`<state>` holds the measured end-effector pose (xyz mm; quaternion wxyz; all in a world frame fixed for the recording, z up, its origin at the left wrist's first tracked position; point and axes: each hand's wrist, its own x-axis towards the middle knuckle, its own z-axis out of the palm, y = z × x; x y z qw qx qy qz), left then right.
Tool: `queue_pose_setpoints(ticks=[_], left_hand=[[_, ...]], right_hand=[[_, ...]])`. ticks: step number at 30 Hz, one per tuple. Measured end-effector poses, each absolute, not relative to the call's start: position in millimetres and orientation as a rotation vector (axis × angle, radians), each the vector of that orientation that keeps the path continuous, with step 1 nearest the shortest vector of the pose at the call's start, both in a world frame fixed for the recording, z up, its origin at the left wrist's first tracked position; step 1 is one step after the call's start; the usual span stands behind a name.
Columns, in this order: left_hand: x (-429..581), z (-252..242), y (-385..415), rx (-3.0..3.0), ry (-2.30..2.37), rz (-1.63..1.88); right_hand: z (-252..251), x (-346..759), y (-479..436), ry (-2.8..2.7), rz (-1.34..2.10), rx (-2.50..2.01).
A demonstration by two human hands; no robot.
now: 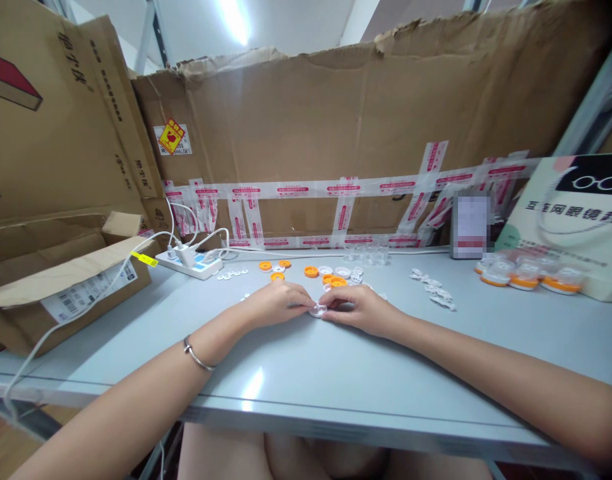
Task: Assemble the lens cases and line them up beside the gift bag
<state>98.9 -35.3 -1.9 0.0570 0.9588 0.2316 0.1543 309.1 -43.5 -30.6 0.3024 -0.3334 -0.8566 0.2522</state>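
A small white round plastic part (317, 311) is held low over the tabletop, between the fingertips of both hands. My left hand (276, 303) comes in from the left with its fingers pressed together at the part's edge. From the right, my right hand (359, 308) pinches the same part between thumb and fingers. Its finer shape is too small to make out. Just beyond the hands lie orange round parts (338, 282), with white rings (343, 273) beside them. Part of this group is hidden behind the fingers.
Small white pieces (439, 293) lie to the right, and clear caps (366, 255) stand at the back. Assembled orange-and-clear units (523, 275) sit far right near a phone-like device (470, 225). A power strip (191, 263) and open cardboard box (71, 287) are at left.
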Motion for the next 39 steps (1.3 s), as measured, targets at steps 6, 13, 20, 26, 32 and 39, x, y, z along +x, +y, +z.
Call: queue_pose_setpoints(ticks=[6,13,20,26,32,39], left_hand=[[99,-2,-36,2.920,0.662,0.484],[99,-5,-36,2.942,0.682,0.474],[100,-3,-40,2.998,0.730,0.430],[101,-5,-41,3.117,0.752,0.391],[103,-3,-46,3.161,0.781,0.366],[88,14,-32,2.971,0.888,0.721]], right_hand=[[-32,310,-41,-2.316,0.565,-0.801],[-34,310,-38,-2.371,0.373,-0.679],[-34,309,-41,-2.449,0.265,-0.700],[-31,308,-46,-2.542,0.121,-0.694],[-31,308,-46,-2.544,0.122,-0.698],[-29,308,-46,-2.504,0.231,-0.733]])
